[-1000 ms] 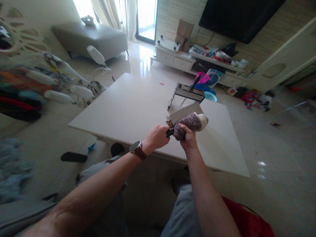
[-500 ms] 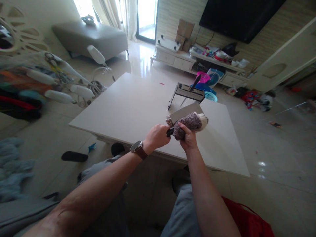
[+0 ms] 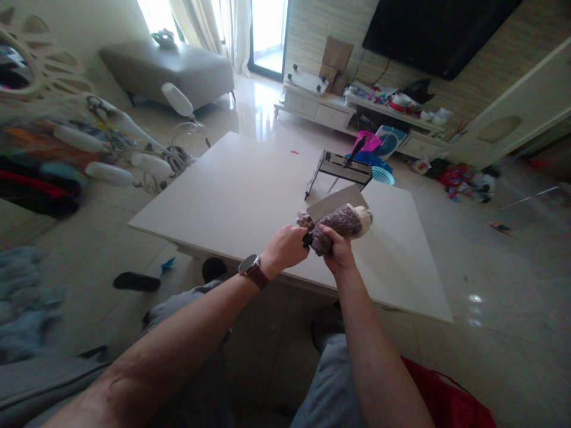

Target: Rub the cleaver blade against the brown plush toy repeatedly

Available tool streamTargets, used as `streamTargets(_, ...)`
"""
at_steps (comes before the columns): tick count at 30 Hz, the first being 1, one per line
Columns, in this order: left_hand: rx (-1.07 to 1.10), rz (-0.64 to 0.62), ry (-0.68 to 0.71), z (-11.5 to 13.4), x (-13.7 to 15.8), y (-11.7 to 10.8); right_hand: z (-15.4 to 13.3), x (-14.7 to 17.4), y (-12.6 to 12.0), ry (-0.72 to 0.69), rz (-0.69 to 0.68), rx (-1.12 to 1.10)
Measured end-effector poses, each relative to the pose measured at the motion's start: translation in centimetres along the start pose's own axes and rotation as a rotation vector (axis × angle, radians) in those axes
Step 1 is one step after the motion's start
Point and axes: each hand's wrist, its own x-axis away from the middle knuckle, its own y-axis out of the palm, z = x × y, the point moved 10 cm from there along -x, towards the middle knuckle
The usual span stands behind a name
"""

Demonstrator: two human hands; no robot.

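My left hand [image 3: 288, 246] grips the black handle of a cleaver [image 3: 335, 201], whose wide steel blade points away from me over the white table [image 3: 232, 196]. My right hand [image 3: 339, 252] holds a brown and white cloth [image 3: 343, 223] pressed against the near side of the blade. Both hands hover just above the table's front edge. A brown-strapped watch [image 3: 250, 268] sits on my left wrist.
A black knife rack [image 3: 341, 167] with a knife handle sticking up stands at the table's far side. A drying rack with white arms [image 3: 134, 148] is at the left. A TV cabinet [image 3: 357, 113], baskets and toys lie beyond. A slipper [image 3: 136, 281] lies on the floor.
My hands, the cleaver and the cloth stay together; the cloth has shifted slightly along the blade toward the handle. The view has drifted a little.
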Motion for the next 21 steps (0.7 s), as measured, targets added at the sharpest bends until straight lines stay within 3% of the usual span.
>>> streamTargets(12,0.019,-0.027,0.026,-0.5,0.3,0.2,-0.4,-0.3,-2.0,-0.014,0.16,-0.008)
streamTargets(19,0.001,-0.064,0.093,-1.0,0.8,-1.1,-2.8,-2.1,-6.4,-0.037,0.249,-0.016)
streamTargets(21,0.004,-0.075,0.106,-1.4,1.0,-1.4,-3.7,-2.9,-7.7,-0.057,0.219,-0.02)
